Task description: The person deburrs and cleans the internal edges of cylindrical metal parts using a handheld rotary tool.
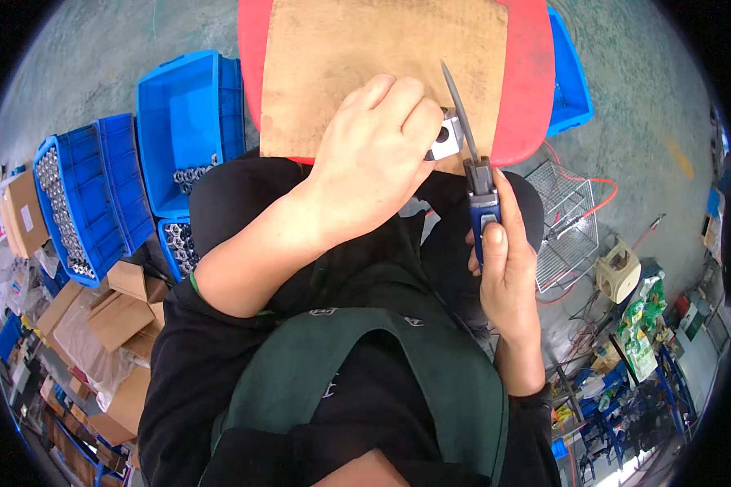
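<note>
Grip was closed on both sides: left hand (382, 138) pinched a small metal part (447, 150), right hand (505, 264) was wrapped round the handle of a blue tool (484, 204), thumb along its body. Most left fingertips were hidden by the hand itself, so couldn't tell how much of the part they had.

Part was over the near right corner of the board (382, 49), hole showing. Couldn't tell if it rested on the board or was held above. Board lay on a red stool (532, 81). Blade (460, 109) pointed away from the wearer, leaning slightly left, right alongside the part. Contact: couldn't tell from one view.

Risks, my read:
- Blade slip. Bare knuckles were just left of the part, so a skid across its face would likely have reached skin. Cause: too much side push, or the part turning.
- Part twisting loose. It looked smooth, and fingers were the only visible hold. Drop would probably have gone to the lap or floor, being so near the board's edge.
- Blade bending or snapping near its root. Thin, long, unsupported; sideways load would do it.
- Tip snagging in the hole and kicking the tool, if the angle drifted.
- Board sliding. Saw no fixing; a hard push could have shifted it on the stool.
</note>
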The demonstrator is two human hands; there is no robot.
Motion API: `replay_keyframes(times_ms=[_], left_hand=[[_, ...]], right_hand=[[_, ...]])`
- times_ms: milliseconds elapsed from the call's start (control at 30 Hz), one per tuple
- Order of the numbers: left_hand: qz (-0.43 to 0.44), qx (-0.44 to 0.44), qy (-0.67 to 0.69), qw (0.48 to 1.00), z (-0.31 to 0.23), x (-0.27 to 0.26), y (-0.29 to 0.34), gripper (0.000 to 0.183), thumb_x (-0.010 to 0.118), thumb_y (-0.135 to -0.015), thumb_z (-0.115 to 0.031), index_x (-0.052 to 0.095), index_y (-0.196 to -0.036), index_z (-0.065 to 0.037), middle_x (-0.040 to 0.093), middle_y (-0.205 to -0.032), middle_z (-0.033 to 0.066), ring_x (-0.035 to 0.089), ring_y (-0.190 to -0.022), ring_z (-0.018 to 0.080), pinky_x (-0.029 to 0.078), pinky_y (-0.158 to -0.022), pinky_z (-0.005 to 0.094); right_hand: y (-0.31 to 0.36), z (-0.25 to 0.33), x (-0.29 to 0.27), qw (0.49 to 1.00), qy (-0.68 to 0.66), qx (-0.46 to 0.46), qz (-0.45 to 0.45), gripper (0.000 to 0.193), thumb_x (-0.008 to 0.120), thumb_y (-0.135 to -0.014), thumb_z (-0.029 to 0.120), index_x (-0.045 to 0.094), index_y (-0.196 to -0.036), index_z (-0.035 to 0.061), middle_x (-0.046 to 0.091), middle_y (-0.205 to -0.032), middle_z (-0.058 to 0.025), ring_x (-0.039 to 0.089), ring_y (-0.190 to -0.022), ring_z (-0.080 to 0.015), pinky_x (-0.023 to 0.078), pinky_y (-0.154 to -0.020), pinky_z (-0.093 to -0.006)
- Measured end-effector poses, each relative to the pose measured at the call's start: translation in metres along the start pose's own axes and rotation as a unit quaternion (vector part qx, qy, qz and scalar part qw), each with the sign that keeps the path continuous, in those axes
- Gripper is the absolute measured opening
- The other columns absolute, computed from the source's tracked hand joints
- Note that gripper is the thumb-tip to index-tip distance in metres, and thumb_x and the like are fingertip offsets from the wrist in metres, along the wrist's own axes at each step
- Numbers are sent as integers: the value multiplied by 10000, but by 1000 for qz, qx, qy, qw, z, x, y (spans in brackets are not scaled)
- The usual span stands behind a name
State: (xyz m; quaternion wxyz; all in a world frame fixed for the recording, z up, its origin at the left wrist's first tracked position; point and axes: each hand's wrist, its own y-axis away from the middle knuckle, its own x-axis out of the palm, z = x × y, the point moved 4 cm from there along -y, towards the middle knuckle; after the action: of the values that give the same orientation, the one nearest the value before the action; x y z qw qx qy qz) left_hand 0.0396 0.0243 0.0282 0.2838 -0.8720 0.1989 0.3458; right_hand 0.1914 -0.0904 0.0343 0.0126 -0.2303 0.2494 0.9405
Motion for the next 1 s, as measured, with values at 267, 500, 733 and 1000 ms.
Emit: replay_keyframes(times_ms=[267, 500, 733, 1000], left_hand=[[2, 15, -32, 999, 3, 3, -4, 295, 699, -580, -48, 547, -832, -21, 482, -845, 100, 498, -812, 276, 442, -708, 363], [-18, 28, -10, 999, 5, 3, -5, 336, 756, -613, -97, 507, -825, -20, 476, -850, 131, 498, -772, 333, 422, -669, 411], [-35, 30, -17, 999, 5, 1, -5, 321, 745, -623, -92, 500, -815, -14, 481, -841, 134, 493, -758, 334, 418, -653, 415], [-25, 16, -12, 999, 6, 3, -6, 324, 756, -619, -94, 507, -810, -14, 487, -834, 132, 503, -760, 328, 425, -654, 407]], right_hand=[[32, -24, -6, 997, -25, 72, -9, 475, 402, -971, 143, 343, -1441, 114, 552, -762, -46, 496, -584, -94, 448, -559, -257], [-8, -14, -3, 999, 7, -32, -6, 475, 352, -1015, 317, 337, -1436, 98, 521, -757, -20, 462, -571, -63, 395, -518, -206], [-12, -3, -12, 999, -30, -22, -39, 484, 366, -1012, 351, 365, -1426, 102, 543, -748, -21, 481, -543, -55, 396, -480, -198], [29, -21, -10, 999, -44, 24, -13, 461, 427, -980, 173, 365, -1432, 111, 535, -753, -15, 471, -561, -70, 431, -534, -233]])
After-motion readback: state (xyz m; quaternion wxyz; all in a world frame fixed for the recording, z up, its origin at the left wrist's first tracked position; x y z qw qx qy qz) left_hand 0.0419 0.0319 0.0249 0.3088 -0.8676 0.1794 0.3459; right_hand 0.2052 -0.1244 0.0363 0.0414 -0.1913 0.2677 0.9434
